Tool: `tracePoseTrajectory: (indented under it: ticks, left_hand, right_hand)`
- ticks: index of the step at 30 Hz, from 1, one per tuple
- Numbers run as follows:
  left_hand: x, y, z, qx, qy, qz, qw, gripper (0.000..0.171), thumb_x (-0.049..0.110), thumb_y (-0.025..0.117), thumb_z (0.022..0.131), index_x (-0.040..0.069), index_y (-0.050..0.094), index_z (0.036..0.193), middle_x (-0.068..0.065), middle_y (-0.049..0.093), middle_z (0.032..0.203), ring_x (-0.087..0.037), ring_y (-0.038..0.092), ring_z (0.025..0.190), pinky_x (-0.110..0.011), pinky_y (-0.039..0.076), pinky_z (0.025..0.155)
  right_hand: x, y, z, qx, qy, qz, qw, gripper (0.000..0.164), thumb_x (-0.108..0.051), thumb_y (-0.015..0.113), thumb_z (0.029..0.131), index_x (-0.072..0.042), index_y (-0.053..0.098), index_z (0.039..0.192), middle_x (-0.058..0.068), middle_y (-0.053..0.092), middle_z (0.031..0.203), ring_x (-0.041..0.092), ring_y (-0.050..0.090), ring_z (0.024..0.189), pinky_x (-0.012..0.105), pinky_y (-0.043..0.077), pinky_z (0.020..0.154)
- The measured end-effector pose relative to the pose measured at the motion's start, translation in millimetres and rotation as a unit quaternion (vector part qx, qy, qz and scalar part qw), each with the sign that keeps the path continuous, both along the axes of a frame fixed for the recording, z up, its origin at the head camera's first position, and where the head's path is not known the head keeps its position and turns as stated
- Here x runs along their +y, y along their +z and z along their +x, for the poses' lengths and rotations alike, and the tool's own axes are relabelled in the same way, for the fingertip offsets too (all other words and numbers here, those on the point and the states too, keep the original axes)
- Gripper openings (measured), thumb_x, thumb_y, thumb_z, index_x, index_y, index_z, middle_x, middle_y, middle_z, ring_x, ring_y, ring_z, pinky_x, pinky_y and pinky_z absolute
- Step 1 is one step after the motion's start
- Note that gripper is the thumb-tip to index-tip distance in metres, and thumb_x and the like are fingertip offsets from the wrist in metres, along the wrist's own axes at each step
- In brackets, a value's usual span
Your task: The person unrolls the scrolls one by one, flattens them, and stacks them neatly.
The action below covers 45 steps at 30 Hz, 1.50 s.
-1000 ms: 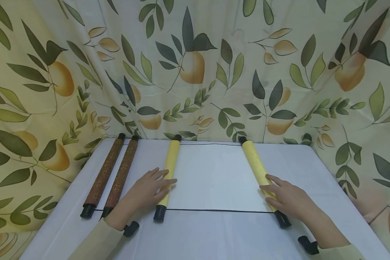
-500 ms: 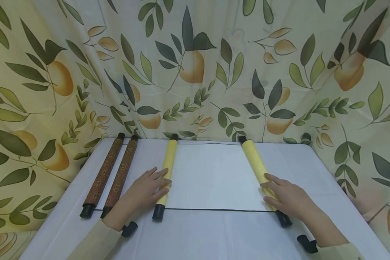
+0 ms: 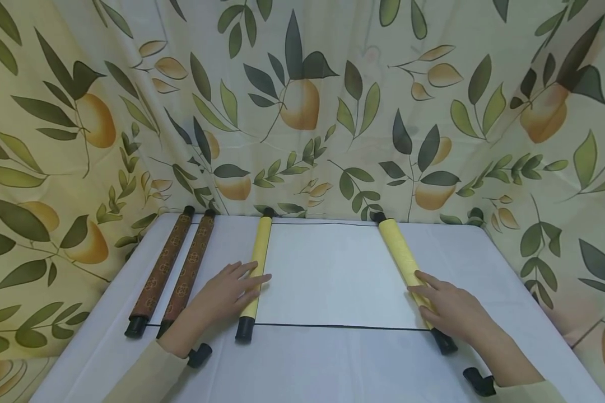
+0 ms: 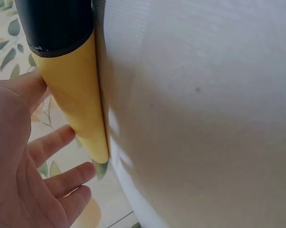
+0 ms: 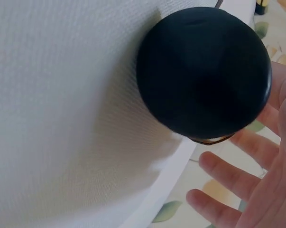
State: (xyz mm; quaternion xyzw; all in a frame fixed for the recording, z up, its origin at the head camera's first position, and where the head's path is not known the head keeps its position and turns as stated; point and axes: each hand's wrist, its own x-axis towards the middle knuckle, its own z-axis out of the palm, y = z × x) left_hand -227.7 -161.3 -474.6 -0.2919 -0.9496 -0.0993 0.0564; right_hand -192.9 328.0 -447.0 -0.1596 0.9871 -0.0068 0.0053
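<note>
Two yellow rollers with black end knobs, one on the left (image 3: 263,240) and one on the right (image 3: 397,246), lie on the white-covered table. Between them stretches a white sheet (image 3: 327,274). My left hand (image 3: 229,292) rests over the left roller, fingers spread and mostly straight. The left wrist view shows its thumb and fingers (image 4: 69,180) beside the yellow roller. My right hand (image 3: 451,308) lies over the right roller with extended fingers. In the right wrist view a round black knob (image 5: 204,71) hides part of that roller, and the fingers (image 5: 228,178) are spread.
Two brown patterned rolls, one at the far left (image 3: 161,268) and one beside it (image 3: 191,260), lie left of my left hand. Thin dark lines run along the near and far sides of the sheet. A leaf-and-fruit patterned curtain (image 3: 363,168) hangs behind the table (image 3: 333,369).
The left roller has shifted slightly left with my left hand, and the right roller slightly right with my right hand. The white sheet between them shows a little wider. The brown rolls have not moved.
</note>
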Motion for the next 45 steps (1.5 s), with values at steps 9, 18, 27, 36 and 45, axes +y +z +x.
tracePoseTrajectory:
  ticks: [9, 18, 27, 36, 45]
  left_hand:
    - [-0.9, -0.2, 1.6, 0.022, 0.0, 0.0, 0.9998, 0.034, 0.043, 0.042, 0.095, 0.031, 0.059, 0.123, 0.0, 0.032, 0.147, -0.032, 0.032, 0.131, -0.047, 0.022, 0.106]
    - [-0.7, 2.1, 2.2, 0.053, -0.02, -0.007, 0.9984, 0.03, 0.035, 0.046, 0.095, 0.031, 0.06, 0.121, -0.002, 0.041, 0.141, -0.036, 0.037, 0.127, -0.048, 0.025, 0.104]
    - [-5.1, 5.1, 0.4, 0.043, -0.021, 0.015, 0.9987, 0.025, 0.038, 0.051, 0.092, 0.025, 0.065, 0.11, -0.008, 0.047, 0.135, -0.034, 0.036, 0.128, -0.049, 0.025, 0.104]
    - [-4.8, 5.6, -2.5, 0.059, -0.029, -0.006, 0.9978, 0.024, 0.032, 0.051, 0.093, 0.026, 0.067, 0.109, -0.007, 0.045, 0.137, -0.034, 0.038, 0.127, -0.048, 0.026, 0.104]
    - [-5.7, 6.6, -2.0, 0.046, -0.021, -0.004, 0.9987, 0.018, 0.039, 0.052, 0.092, 0.028, 0.067, 0.096, -0.008, 0.045, 0.136, -0.035, 0.036, 0.128, -0.05, 0.025, 0.104]
  right_hand:
    - [2.6, -2.0, -2.2, -0.002, -0.025, 0.0, 1.0, 0.043, -0.029, 0.065, 0.081, -0.023, 0.06, 0.123, 0.017, 0.044, 0.135, 0.038, 0.053, 0.107, 0.054, 0.045, 0.076]
    - [3.6, -2.1, -0.5, -0.009, -0.024, -0.007, 1.0, 0.044, -0.02, 0.062, 0.079, -0.019, 0.061, 0.122, 0.016, 0.039, 0.139, 0.038, 0.051, 0.111, 0.051, 0.045, 0.074]
    - [7.6, -1.9, -1.3, 0.009, -0.014, 0.005, 1.0, 0.049, -0.032, 0.07, 0.078, -0.02, 0.059, 0.124, 0.015, 0.044, 0.136, 0.037, 0.053, 0.108, 0.053, 0.046, 0.075]
    - [6.0, -1.7, -2.7, -0.012, -0.039, -0.005, 0.999, 0.042, -0.023, 0.067, 0.077, -0.022, 0.062, 0.119, 0.019, 0.04, 0.137, 0.04, 0.051, 0.109, 0.055, 0.045, 0.073]
    - [8.3, -3.1, -3.0, -0.01, -0.052, 0.002, 0.999, 0.045, -0.034, 0.071, 0.077, -0.02, 0.062, 0.119, 0.019, 0.04, 0.136, 0.039, 0.054, 0.104, 0.056, 0.045, 0.071]
